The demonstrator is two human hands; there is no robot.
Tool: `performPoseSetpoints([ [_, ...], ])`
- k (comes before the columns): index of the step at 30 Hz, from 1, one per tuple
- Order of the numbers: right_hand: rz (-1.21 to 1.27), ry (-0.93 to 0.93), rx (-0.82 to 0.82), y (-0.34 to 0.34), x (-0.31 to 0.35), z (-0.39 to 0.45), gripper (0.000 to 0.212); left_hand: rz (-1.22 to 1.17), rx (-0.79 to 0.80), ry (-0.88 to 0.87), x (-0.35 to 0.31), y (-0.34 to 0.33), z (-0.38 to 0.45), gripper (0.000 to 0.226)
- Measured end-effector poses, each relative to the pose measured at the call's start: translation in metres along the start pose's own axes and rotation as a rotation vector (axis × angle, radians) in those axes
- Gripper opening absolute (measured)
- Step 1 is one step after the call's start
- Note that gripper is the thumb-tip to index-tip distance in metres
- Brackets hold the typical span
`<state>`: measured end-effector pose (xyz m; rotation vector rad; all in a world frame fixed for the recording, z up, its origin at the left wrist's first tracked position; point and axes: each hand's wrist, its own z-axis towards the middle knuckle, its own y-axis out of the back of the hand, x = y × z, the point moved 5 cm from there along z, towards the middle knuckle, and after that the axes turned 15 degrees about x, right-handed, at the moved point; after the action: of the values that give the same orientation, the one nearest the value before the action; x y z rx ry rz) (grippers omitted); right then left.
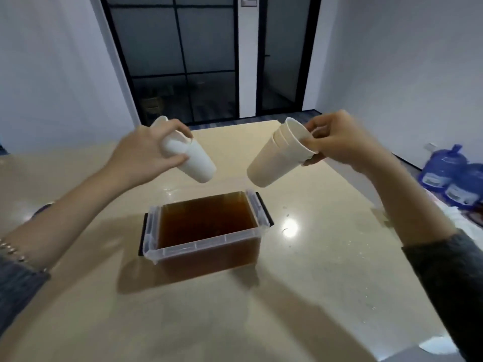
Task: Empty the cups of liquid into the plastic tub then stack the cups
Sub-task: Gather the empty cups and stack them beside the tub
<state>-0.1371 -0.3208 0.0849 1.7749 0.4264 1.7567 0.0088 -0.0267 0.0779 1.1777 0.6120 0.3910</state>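
A clear plastic tub [209,245] with black side clips sits mid-table, nearly full of brown liquid. My left hand [146,152] holds a white cup [197,163] tilted with its base pointing down and right, above the tub's far left; a second white rim shows behind the fingers. My right hand [337,138] grips by the rim a nested stack of cream cups [277,159], tilted with its base down and left, above the tub's far right. The two sets of cups are apart, with no liquid seen falling.
The beige table [300,296] has a glare spot and small droplets right of the tub. Blue water bottles [452,178] stand on the floor at right. A dark glass partition and door lie beyond the table's far edge.
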Motion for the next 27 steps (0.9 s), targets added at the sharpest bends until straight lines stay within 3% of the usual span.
performPoseSetpoints([
  [8,-0.123,-0.277,-0.321,0.130,-0.101,-0.086,0.005,-0.436,0.222,-0.290,-0.148,-0.088,0.104,0.022],
  [16,-0.274,-0.552,-0.499,0.195,-0.176,-0.170,0.009,-0.651,0.377,-0.376,-0.262,-0.175,0.158,0.012],
  [20,-0.434,-0.663,-0.503,0.204,-0.213,-0.189,0.007,-0.661,0.416,-0.414,-0.307,-0.202,0.166,0.017],
  [27,-0.384,-0.863,-0.288,0.173,-0.302,-0.181,0.007,-0.687,0.419,-0.408,-0.363,-0.227,0.175,0.013],
])
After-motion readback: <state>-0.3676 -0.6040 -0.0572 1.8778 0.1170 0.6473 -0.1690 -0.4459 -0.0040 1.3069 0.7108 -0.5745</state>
